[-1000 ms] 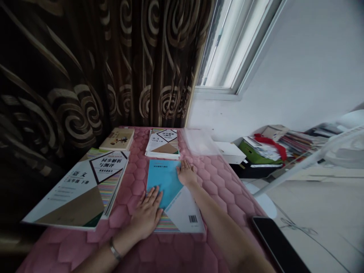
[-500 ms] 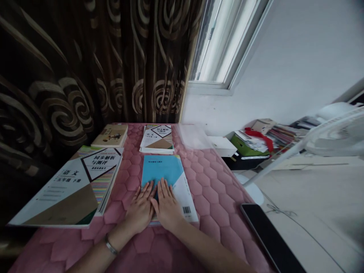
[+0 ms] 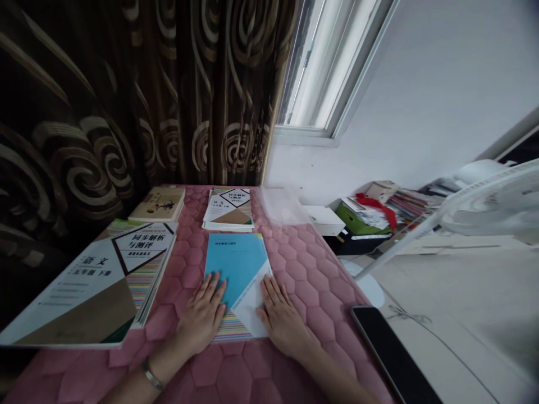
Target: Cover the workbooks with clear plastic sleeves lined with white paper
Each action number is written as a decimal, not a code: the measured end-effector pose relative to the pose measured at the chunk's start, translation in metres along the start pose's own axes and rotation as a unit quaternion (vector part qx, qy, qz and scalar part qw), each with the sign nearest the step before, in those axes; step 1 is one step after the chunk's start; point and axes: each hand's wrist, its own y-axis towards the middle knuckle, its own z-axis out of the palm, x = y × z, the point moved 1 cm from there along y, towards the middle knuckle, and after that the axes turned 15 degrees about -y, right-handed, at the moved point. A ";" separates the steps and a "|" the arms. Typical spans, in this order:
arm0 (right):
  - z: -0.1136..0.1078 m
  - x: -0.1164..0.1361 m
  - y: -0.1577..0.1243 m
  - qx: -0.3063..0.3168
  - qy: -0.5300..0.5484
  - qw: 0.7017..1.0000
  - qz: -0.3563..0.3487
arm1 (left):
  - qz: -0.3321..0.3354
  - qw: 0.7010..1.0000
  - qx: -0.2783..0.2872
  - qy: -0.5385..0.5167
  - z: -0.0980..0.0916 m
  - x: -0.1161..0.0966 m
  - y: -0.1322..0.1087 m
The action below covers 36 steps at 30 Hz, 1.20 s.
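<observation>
A blue, white and striped book [image 3: 240,269] lies flat in the middle of the pink quilted table [image 3: 311,269]. My left hand [image 3: 202,314] rests open and flat on the book's lower left corner, a metal bracelet on its wrist. My right hand [image 3: 284,320] lies open and flat on the book's lower right corner, fingers spread and partly on the table. Neither hand holds anything.
A large workbook [image 3: 92,286] lies at the left, a smaller matching one [image 3: 229,209] and a tan book [image 3: 159,203] at the back. A clear plastic sleeve [image 3: 283,206] lies at the back right. A black phone [image 3: 391,359] sits at the right edge. A white fan [image 3: 484,205] and floor clutter stand to the right.
My right hand slid from the book's upper right edge down beside my left hand, then out to the lower right corner. The left hand stayed on the lower left part.
</observation>
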 end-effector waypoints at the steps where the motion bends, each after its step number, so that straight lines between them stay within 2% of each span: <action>1: 0.001 0.001 0.000 0.003 -0.002 1.000 0.002 | -0.009 1.000 -0.001 0.003 0.000 0.000 0.000; 4: 0.002 -0.003 0.004 0.012 -0.009 1.000 -0.004 | -0.021 1.000 -0.007 0.011 0.000 -0.002 -0.001; 7: 0.000 -0.014 0.025 0.043 -0.015 0.999 -0.027 | -0.008 1.000 -0.014 0.016 0.003 -0.001 -0.001; 10: -0.007 -0.030 0.066 0.071 -0.019 0.997 -0.039 | 0.001 0.999 -0.021 0.027 0.007 0.001 -0.001; 14: -0.012 -0.049 0.127 0.082 -0.024 0.996 -0.009 | 0.005 0.999 -0.023 0.023 0.008 0.002 -0.002; 18: -0.010 -0.057 0.160 0.076 -0.028 0.997 0.014 | -0.021 1.000 -0.001 0.003 0.003 -0.003 -0.003; 20: -0.011 -0.054 0.161 0.074 -0.034 0.996 0.026 | -0.047 0.999 0.007 -0.018 -0.001 -0.007 -0.003; 23: -0.015 -0.042 0.150 0.060 -0.044 0.996 0.043 | -0.104 0.993 -0.003 -0.050 -0.008 -0.010 0.001; 26: -0.017 -0.019 0.126 0.026 -0.022 0.999 0.012 | -0.207 0.976 -0.018 -0.066 -0.017 -0.005 0.013; 29: -0.012 0.008 0.102 0.013 0.011 1.000 -0.022 | -0.293 0.951 -0.010 -0.102 -0.027 0.008 0.029; 32: -0.007 0.028 0.087 0.004 0.015 1.000 -0.023 | -0.326 0.932 -0.012 -0.159 -0.038 0.022 0.043; 36: -0.007 0.034 0.085 0.016 0.010 1.000 -0.010 | -0.367 0.888 -0.034 -0.276 -0.049 0.033 0.052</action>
